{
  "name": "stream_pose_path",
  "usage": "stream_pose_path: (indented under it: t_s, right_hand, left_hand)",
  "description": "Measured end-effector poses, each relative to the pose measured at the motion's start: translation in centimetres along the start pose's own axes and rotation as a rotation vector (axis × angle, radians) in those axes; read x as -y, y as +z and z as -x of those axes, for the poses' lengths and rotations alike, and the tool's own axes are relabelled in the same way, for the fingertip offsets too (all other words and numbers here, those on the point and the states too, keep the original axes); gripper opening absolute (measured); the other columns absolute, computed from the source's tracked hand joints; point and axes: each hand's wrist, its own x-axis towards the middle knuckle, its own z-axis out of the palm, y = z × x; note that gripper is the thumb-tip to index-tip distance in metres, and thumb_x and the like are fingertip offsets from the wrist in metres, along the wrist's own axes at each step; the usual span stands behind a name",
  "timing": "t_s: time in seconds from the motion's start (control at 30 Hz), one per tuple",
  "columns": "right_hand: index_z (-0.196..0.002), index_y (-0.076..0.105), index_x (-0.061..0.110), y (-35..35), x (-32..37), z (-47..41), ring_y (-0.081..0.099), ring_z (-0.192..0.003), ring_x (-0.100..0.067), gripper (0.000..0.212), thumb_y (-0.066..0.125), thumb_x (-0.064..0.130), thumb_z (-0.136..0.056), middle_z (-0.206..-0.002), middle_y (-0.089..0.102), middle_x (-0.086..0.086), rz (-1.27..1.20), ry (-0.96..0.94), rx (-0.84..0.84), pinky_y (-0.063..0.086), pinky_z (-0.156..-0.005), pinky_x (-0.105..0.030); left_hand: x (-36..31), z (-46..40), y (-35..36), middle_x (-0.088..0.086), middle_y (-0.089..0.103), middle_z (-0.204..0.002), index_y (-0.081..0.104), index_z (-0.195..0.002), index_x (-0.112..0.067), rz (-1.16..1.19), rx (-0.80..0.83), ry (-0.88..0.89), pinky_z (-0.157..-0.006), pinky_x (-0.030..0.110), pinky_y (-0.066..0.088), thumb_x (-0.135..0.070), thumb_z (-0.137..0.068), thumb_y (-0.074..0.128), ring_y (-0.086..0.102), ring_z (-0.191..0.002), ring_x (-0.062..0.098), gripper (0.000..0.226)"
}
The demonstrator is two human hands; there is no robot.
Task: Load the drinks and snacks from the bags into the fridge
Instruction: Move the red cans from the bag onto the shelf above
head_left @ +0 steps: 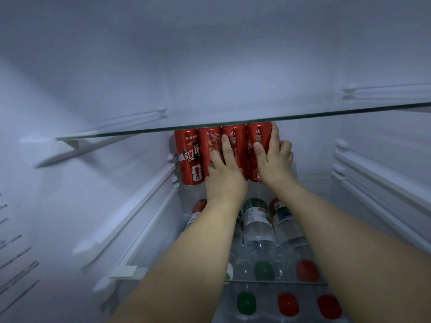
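Note:
Several red cola cans [188,157] stand in a row at the back of a fridge shelf, just under a glass shelf [233,128]. My left hand [224,173] presses on the two middle cans, index finger up on the third can [235,145]. My right hand [274,159] wraps the rightmost can [257,136], thumb in front and fingers around its right side. Both forearms reach in from the bottom of the view.
Several clear water bottles [257,227] with green and red caps lie on their sides below the cans, in two layers. White shelf rails [373,173] line both fridge walls. The space above the glass shelf holds nothing visible.

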Motion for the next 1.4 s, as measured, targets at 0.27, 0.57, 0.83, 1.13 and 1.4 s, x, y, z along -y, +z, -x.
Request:
stream_pose_path:
  t_s: [0.27, 0.57, 0.83, 1.13, 1.4]
  right_hand:
    - [-0.149, 0.031, 0.018, -1.7, 0.9, 1.6, 0.039, -0.129, -0.031, 0.051, 0.033, 0.040, -0.103, -0.138, 0.042, -0.014, 0.019, 0.016, -0.008, 0.034, -0.104, -0.043]
    - [-0.149, 0.027, 0.003, -4.9, 2.1, 5.3, 0.036, -0.137, -0.032, 0.060, 0.029, 0.043, -0.104, -0.149, 0.036, -0.019, 0.152, 0.161, 0.250, 0.030, -0.114, -0.047]
    - [-0.153, 0.018, 0.002, -7.9, 4.4, 8.9, 0.019, -0.148, -0.029, 0.062, 0.027, 0.041, -0.106, -0.160, 0.021, -0.016, 0.360, 0.118, 0.403, 0.015, -0.120, -0.040]
    - [-0.156, 0.008, 0.006, -10.6, 6.9, 12.3, 0.005, -0.151, -0.028, 0.067, 0.025, 0.045, -0.105, -0.164, 0.003, -0.013, 0.640, 0.040, 0.605, 0.008, -0.121, -0.039]
    - [-0.156, -0.008, 0.016, -13.7, 10.5, 17.9, -0.012, -0.151, -0.023, 0.071, 0.030, 0.045, -0.104, -0.163, -0.015, -0.005, 0.741, 0.036, 0.802, -0.003, -0.120, -0.039]
  left_hand:
    - [-0.6, 0.1, -1.3, 0.018, 0.023, -0.148, -0.016, -0.156, -0.017, -0.070, 0.057, -0.027, -0.086, 0.046, 0.051, -0.028, -0.097, 0.054, 0.050, -0.115, 0.035, 0.092]
    - [-0.7, 0.6, -5.6, 0.016, 0.030, -0.148, 0.015, -0.154, -0.009, -0.096, 0.228, 0.001, -0.099, 0.049, 0.042, -0.029, -0.102, 0.042, 0.039, -0.130, 0.034, 0.062]
    - [-1.3, 3.3, -9.0, 0.015, 0.037, -0.145, 0.026, -0.150, -0.008, -0.166, 0.255, 0.109, -0.102, 0.048, 0.040, -0.035, -0.103, 0.039, 0.040, -0.130, 0.033, 0.055]
    - [-1.5, 6.1, -12.0, 0.015, 0.022, -0.160, 0.018, -0.156, -0.008, -0.208, 0.326, 0.197, -0.123, 0.048, 0.013, -0.040, -0.104, 0.036, 0.018, -0.149, 0.031, 0.064]
    - [0.1, 12.7, -17.9, 0.006, 0.003, -0.167, 0.007, -0.159, -0.014, -0.189, 0.354, 0.214, -0.125, 0.044, 0.002, -0.045, -0.105, 0.030, -0.001, -0.154, 0.023, 0.067]
